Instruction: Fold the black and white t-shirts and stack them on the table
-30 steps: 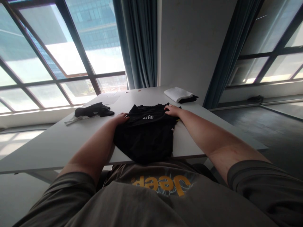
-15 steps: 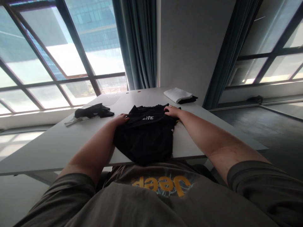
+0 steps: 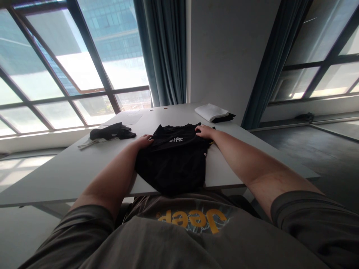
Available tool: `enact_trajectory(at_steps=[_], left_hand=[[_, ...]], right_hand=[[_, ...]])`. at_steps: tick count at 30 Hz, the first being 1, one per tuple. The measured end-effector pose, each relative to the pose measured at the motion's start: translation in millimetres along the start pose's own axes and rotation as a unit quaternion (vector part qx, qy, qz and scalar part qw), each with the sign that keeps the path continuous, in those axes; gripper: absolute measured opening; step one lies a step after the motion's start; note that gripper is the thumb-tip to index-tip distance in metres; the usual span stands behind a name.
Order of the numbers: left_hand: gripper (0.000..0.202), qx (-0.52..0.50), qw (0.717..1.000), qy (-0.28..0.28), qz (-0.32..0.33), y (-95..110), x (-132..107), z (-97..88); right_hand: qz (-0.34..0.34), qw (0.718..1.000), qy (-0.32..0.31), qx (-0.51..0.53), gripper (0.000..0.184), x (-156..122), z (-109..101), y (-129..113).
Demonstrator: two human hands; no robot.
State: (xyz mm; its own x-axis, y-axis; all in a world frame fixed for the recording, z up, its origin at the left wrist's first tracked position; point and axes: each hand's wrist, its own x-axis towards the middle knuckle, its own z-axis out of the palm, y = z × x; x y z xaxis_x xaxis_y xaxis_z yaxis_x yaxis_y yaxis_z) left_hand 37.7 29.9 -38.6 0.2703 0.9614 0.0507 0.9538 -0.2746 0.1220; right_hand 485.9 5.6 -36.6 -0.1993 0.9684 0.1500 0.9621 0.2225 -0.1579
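Note:
A black T-shirt [image 3: 174,164] with small white lettering near its top lies on the white table [image 3: 112,168]. Its neckline points away from me, and its lower part hangs slightly over the near table edge. My left hand [image 3: 145,141] grips the shirt's left side near the shoulder, fingers closed on the cloth. At the right shoulder, my right hand [image 3: 204,131] has its fingers curled onto the fabric. A bit of yellow shows under the shirt by my right wrist. The undersides of both hands are hidden.
A crumpled black garment with a white one [image 3: 110,131] lies to the left on the table. Folded white cloth [image 3: 211,111] rests on black cloth [image 3: 224,118] at the back right. Behind the table are windows, a blue curtain [image 3: 165,56] and a grey pillar [image 3: 224,52].

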Motion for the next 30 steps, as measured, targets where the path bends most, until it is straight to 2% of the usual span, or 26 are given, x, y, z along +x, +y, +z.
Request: enact_trajectory(at_steps=[30], left_hand=[[0.060, 0.005, 1.000, -0.001, 0.000, 0.9, -0.8, -2.5]], right_hand=[[0.003, 1.000, -0.006, 0.011, 0.045, -3.9, -4.3, -3.3]])
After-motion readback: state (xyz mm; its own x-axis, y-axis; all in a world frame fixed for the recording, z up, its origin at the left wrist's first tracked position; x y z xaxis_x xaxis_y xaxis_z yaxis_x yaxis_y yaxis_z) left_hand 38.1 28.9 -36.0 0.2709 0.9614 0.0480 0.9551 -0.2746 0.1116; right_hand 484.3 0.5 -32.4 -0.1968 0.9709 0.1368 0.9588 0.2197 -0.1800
